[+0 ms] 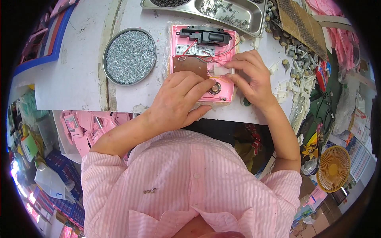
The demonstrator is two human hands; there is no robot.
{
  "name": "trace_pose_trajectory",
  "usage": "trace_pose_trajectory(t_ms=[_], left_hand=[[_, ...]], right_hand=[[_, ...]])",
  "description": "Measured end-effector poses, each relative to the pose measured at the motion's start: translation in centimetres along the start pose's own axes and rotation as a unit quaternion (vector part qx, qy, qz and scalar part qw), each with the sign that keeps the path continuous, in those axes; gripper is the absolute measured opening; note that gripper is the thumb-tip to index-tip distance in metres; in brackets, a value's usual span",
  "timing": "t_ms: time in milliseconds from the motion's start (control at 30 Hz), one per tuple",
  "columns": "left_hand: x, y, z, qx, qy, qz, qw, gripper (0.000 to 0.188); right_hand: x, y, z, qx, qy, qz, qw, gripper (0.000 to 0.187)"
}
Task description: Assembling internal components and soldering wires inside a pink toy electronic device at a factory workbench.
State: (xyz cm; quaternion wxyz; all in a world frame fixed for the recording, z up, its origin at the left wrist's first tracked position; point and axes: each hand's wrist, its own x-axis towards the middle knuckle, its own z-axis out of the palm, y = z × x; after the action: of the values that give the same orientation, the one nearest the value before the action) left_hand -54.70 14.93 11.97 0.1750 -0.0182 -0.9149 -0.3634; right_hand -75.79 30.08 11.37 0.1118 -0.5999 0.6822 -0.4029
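A pink plastic case [226,94] lies open on the worktable, its inner parts facing up. Inside it are a black module [208,36], a brown board [186,64], thin wires and a round dark part [215,88]. My left hand [180,95] rests over the case's near left part, fingers stretched and thumb apart, with the index fingertip at the round part. From the right, my right hand [252,77] pinches a small white plastic piece [220,71] between thumb and fingers, beside the brown board's right edge.
A round tray of small metal pins [129,56] stands to the left. Behind the case is a steel tray [257,20] holding springs. White plastic pieces [293,89] and small motor-like parts [297,49] are heaped at right. Pink casings [85,137] sit in a box below the table edge.
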Motion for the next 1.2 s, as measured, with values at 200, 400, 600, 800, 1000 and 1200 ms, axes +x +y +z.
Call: trace_pose_trajectory(t_ms=[200, 400, 600, 800, 1000, 1200], left_hand=[[0.6, -0.1, -0.7, 0.075, -0.064, 0.018, 0.995, 0.06], [1.4, -0.7, -0.9, 0.134, -0.13, 0.068, 0.98, 0.058], [2.2, -0.3, -0.5, 0.139, -0.159, 0.089, 0.973, 0.061], [2.9, 0.1, -1.1, 0.116, -0.15, 0.077, 0.979, 0.056], [7.3, 1.8, -0.9, -0.209, -0.051, -0.137, 0.967, 0.044], [11.1, 2.3, 1.1, -0.348, -0.077, -0.133, 0.925, 0.028]], right_hand=[[0.9, -1.4, 0.1, -0.104, -0.038, -0.011, 0.994, 0.02], [-0.6, -1.2, 1.2, -0.149, 0.015, -0.036, 0.988, 0.018], [-2.4, -2.0, -2.9, -0.067, 0.003, 0.029, 0.997, 0.032], [-4.9, 5.1, -10.0, -0.432, 0.035, 0.193, 0.88, 0.027], [-1.8, -1.9, -6.4, 0.05, 0.056, 0.174, 0.982, 0.025], [-3.2, -4.7, -5.8, 0.266, 0.058, 0.27, 0.923, 0.045]])
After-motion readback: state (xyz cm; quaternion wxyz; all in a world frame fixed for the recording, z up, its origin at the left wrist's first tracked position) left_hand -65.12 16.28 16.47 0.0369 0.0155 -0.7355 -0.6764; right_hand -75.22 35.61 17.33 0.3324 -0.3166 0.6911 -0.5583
